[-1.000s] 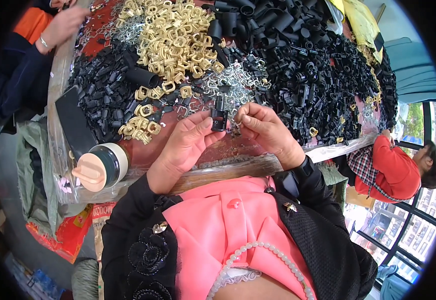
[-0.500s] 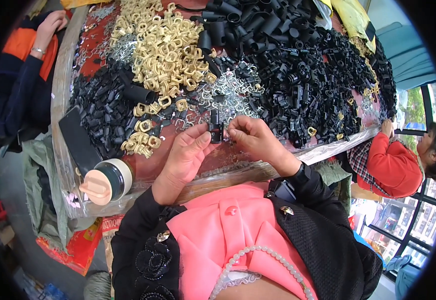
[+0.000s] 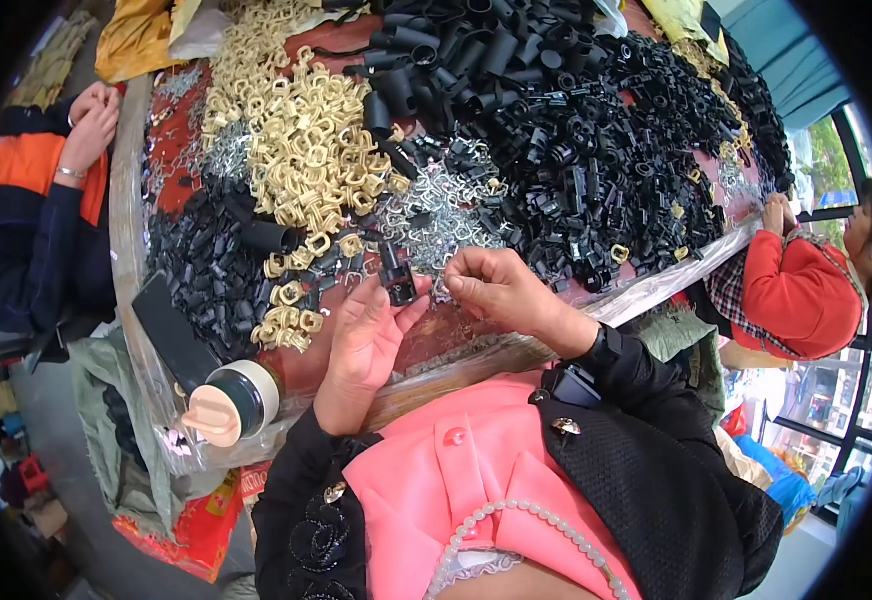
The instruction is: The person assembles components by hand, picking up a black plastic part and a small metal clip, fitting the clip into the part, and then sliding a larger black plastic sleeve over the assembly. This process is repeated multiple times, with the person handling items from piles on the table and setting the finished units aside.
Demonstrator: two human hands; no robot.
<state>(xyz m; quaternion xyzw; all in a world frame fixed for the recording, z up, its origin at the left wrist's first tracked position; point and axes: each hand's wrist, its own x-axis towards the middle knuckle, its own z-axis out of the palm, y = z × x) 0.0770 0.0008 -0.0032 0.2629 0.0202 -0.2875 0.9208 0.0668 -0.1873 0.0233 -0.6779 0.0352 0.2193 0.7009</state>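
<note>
The left hand [image 3: 364, 345] holds 1 small black plastic part [image 3: 397, 285] upright between thumb and fingertips; its grip is closed on the part, just above the near edge of the tabletop [image 3: 516, 345]. The right hand [image 3: 501, 292] sits just beside the part on its right, with thumb and forefinger pinched together toward it; the grip is nearly closed, and whether it holds a small piece cannot be told. Directly beyond both hands lies a heap of silver wire clips [image 3: 436, 205]. To the left of that heap is a pile of brass-coloured rings [image 3: 301, 150], and a large pile of black tubular parts [image 3: 576, 150] covers the far and right side of the tabletop. A smaller pile of black parts [image 3: 206, 280] lies to the left. A dark bottle with a pale cap [image 3: 228, 402] lies on its side at the near-left edge. 2 other persons sit nearby: an orange-and-navy sleeve [image 3: 26, 215] at left, a red sleeve [image 3: 801, 295] at right.
</note>
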